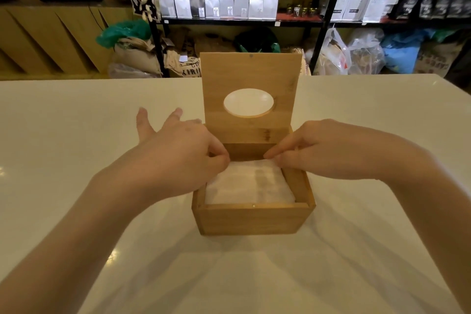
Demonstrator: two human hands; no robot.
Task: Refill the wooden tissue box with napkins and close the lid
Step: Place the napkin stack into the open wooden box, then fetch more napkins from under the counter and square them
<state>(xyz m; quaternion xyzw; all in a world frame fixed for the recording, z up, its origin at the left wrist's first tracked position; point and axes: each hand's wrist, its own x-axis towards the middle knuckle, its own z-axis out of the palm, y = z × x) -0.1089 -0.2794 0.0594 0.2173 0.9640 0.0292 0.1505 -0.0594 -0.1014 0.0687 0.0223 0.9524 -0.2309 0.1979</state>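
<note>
A square wooden tissue box (pixel 251 220) stands in the middle of the white table. Its hinged lid (pixel 251 76) is raised upright at the back, with an oval hole in it. A stack of white napkins (pixel 248 185) lies inside the box, filling it nearly to the rim. My left hand (pixel 178 150) reaches over the box's left wall and pinches the stack's far left corner with thumb and forefinger. My right hand (pixel 323 148) comes over the right wall and pinches the far right corner. The stack's back edge is partly hidden by my fingers.
The white table (pixel 76 160) runs wide to both sides and toward me. Behind its far edge stand black shelves (pixel 328 7) with white pouches, and sacks and plastic bags on the floor.
</note>
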